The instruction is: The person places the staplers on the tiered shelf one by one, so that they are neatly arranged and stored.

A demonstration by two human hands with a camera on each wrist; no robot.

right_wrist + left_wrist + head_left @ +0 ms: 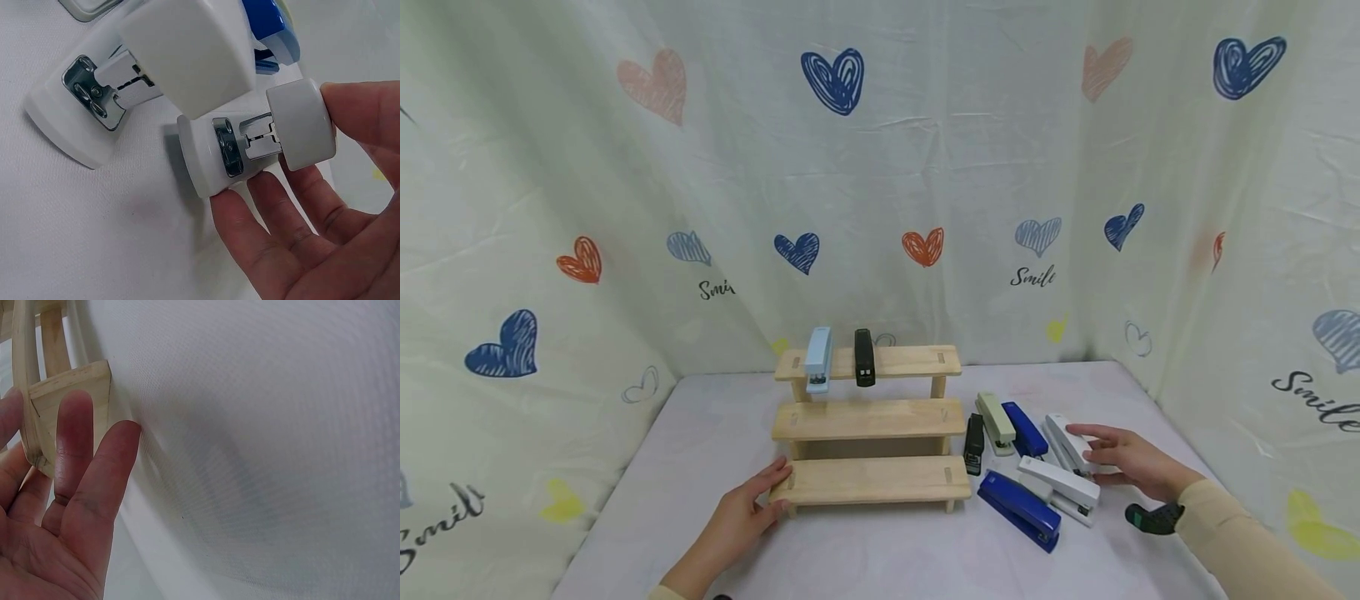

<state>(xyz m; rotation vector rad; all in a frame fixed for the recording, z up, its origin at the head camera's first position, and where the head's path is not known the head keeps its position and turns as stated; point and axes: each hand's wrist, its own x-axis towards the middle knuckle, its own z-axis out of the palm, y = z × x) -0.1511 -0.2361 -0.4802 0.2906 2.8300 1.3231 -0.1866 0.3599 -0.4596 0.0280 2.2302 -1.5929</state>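
Note:
A wooden three-step display rack [868, 419] stands mid-table, with a light blue stapler [817, 360] and a black stapler [864, 358] side by side on its top step. My left hand [747, 510] holds the left end of the lowest step; in the left wrist view the ring and little fingers [106, 472] extend loose beside the rack's leg. To the right, my right hand [1138, 460] grips a white stapler [303, 125], thumb on its top and fingertips along its base. A second white stapler [1060, 482] lies right beside it, nearer the front.
Between rack and right hand lie a small black stapler [973, 444], a pale green stapler [996, 423], a blue stapler [1025, 429] and, in front, another blue stapler [1019, 508]. A heart-printed curtain [880, 167] encloses the back and sides of the white-covered table [887, 558].

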